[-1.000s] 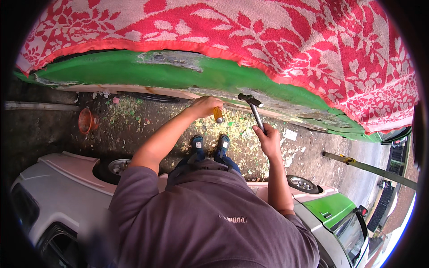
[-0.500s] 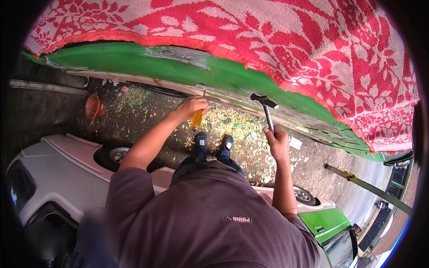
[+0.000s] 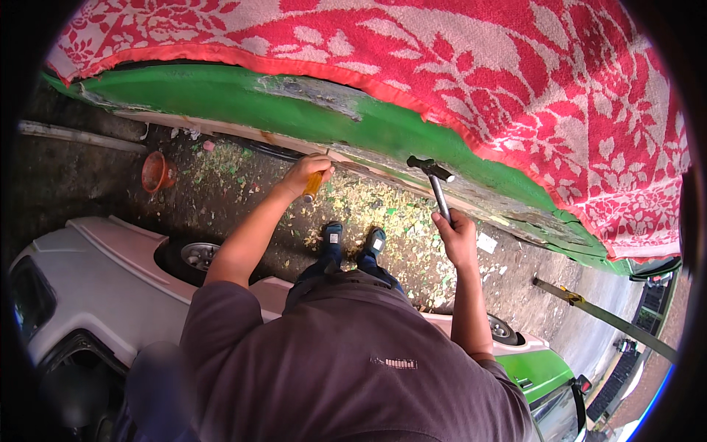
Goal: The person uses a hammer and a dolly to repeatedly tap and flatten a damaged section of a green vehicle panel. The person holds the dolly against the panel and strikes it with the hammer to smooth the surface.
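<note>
My left hand (image 3: 300,175) is closed round the yellow handle of a screwdriver (image 3: 313,187). The thin shaft points away from me at the lower edge of the green vehicle body (image 3: 243,103); whether its tip touches the metal cannot be made out. Farther right, my right hand (image 3: 459,241) grips a hammer (image 3: 440,193) by its metal shaft. The dark hammer head is raised in front of the scraped, bare-metal part of the green panel, apart from the screwdriver. A red and white patterned cloth (image 3: 471,66) covers the upper part of that body.
Yellow and green paint flakes (image 3: 353,202) litter the ground around my feet. An orange bucket (image 3: 154,173) is at the left. Close behind me stands a pink, white and green vehicle (image 3: 110,276). A long pole (image 3: 618,313) slants across at the right.
My left hand has shifted slightly left along the panel's lower edge with the screwdriver. The hammer has also moved a little left relative to the green body, still in my right hand.
</note>
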The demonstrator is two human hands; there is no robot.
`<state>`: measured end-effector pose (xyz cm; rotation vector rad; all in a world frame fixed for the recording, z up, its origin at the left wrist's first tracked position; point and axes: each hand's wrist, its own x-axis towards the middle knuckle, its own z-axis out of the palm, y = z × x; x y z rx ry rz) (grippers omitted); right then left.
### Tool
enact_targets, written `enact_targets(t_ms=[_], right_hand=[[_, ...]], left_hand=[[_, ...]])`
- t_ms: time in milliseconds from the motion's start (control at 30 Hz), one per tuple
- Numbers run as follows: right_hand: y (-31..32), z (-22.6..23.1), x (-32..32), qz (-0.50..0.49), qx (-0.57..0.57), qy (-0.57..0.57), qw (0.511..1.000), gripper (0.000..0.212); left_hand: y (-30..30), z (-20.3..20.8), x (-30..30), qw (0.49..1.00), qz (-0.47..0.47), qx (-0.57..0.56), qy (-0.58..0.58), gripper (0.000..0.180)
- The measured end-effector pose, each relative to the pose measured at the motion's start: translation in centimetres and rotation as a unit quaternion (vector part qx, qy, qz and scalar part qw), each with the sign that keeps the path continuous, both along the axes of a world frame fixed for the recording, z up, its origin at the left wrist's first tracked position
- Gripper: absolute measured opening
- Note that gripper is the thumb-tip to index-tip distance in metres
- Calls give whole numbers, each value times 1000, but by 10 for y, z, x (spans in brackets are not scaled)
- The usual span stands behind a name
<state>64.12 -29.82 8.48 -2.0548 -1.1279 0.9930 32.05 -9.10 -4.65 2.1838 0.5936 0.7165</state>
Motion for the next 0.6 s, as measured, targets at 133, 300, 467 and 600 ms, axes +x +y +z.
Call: enact_targets(t_ms=[133,300,467,600], right_hand=[[3,1,-7,-13,-2,19,1000,39],[8,-2,-18,-13,6,30,999,39],[13,3,-28,15,24,5,1000,38],[13,2,-37,14,15,13,1000,37]], left_hand=[[-2,-5,1,999,0,45,-26,25],[-4,2,-6,999,10,43,-24,27],[-1,2,-12,999,9,33,-30,26],[-3,-8,-22,998,24,55,-20,24]])
